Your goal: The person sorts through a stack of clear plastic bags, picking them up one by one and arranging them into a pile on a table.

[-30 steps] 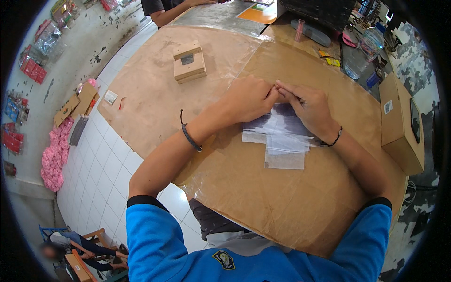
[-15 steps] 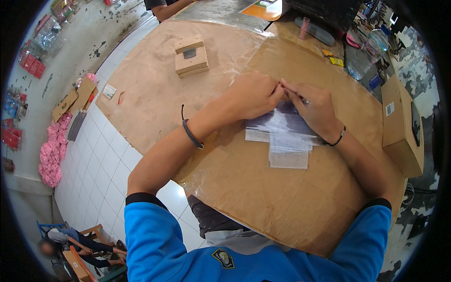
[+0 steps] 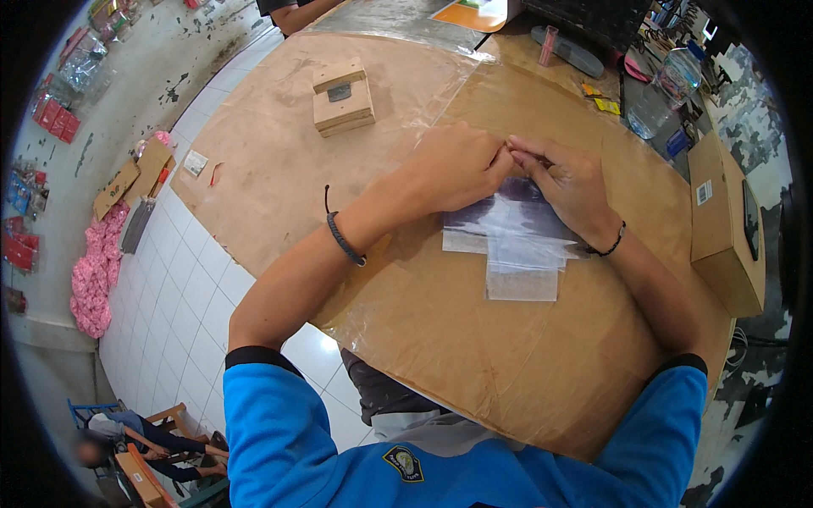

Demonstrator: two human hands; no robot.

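Observation:
My left hand (image 3: 464, 172) and my right hand (image 3: 574, 184) meet over the brown-covered table (image 3: 423, 313), their fingertips pinched together. Whatever lies between the fingers is too small or hidden to make out. Beneath and just in front of them lie flat, see-through plastic pieces (image 3: 521, 278), white and purplish, overlapping roughly in a T shape. The hands cover the far part of these pieces. Beyond my left hand stands a small wooden block (image 3: 349, 117) with a dark grey inset on top.
At the right edge of the table stands a cardboard box (image 3: 720, 224) with a dark phone-like slab (image 3: 750, 222) on it. A clear plastic bottle (image 3: 665, 93), small yellow packets (image 3: 606, 107) and a pinkish tube (image 3: 548, 46) are at the far right. Another person's arm (image 3: 306, 15) rests at the far edge.
Almost nothing differs: my fingertips stay pinched together, with a slight shift of the right fingers. The plastic pieces lie as before.

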